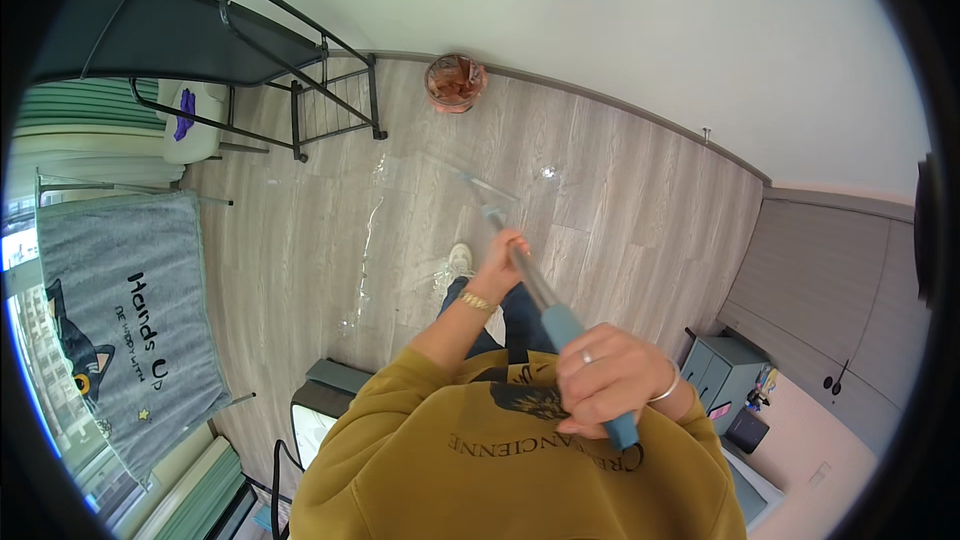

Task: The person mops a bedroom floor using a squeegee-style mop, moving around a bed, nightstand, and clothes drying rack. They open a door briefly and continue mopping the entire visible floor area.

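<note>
Both of my hands are on a long pole with a metal shaft [534,279] and a blue-grey grip. My right hand [609,375] wraps the grip [559,322] close to my chest. Farther down, my left hand [508,259] holds the metal shaft. At the far end is a wide, thin floor squeegee or mop head [480,181], blurred, so its exact kind is unclear. It is low over the wood-look floor [600,217], in front of my light shoe [460,259]. Shiny patches [367,240], seemingly wet or reflective, mark the floor left of it.
A wire waste basket [455,82] with a reddish liner stands by the wall. Back left is a black wheeled frame [337,105] beside a pale chair [196,139]. A grey blanket [142,315] hangs on a rack at left. Grey cabinets [817,270] line the right.
</note>
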### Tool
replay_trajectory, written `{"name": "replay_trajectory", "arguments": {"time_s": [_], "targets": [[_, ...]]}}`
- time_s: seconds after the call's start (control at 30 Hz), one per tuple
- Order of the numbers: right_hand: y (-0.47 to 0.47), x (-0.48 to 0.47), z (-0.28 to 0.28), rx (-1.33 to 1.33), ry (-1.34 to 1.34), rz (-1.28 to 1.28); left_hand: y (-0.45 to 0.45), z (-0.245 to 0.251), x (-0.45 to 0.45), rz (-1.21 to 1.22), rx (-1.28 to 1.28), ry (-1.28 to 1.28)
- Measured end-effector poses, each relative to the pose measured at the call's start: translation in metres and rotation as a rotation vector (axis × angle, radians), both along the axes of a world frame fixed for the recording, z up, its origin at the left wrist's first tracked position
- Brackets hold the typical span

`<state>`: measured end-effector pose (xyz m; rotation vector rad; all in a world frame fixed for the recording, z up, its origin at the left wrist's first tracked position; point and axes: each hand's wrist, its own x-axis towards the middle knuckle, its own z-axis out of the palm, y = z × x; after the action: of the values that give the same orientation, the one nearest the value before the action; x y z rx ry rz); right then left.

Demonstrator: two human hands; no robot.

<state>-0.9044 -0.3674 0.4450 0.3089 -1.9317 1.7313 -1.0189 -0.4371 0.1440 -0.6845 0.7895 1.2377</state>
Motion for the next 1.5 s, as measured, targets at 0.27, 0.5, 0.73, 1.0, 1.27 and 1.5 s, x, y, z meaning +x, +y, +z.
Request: {"name": "replay_trajectory", "arguments": {"time_s": [0.27, 0.5, 0.73, 1.0, 1.27, 1.5], "targets": [[-0.03, 0.026, 0.03, -0.134, 0.073, -0.356, -0.025, 0.036, 0.017, -0.201, 0.003, -0.114], [-0.085, 0.037, 0.007, 0.22, -0.183, -0.93, 0.036, 0.002, 0.147, -0.53, 0.254, -0.176], [-0.11, 0.045, -0.006, 0.1, -0.029, -0.832, -0.017, 0.014, 0.093, -0.482, 0.109, -0.096], [-0.103, -0.018, -0.011, -0.211, 0.061, -0.597, -0.068, 0.008, -0.058, -0.209, -0.075, 0.059], [-0.08, -0.1, 0.001, 0.171, 0.04, -0.4, -0.001, 0.002, -0.117, -0.076, 0.209, 0.149], [-0.081, -0.17, -0.023, 0.209, 0.032, -0.072, -0.022, -0.004, -0.15, 0.058, 0.196, 0.164]]}}
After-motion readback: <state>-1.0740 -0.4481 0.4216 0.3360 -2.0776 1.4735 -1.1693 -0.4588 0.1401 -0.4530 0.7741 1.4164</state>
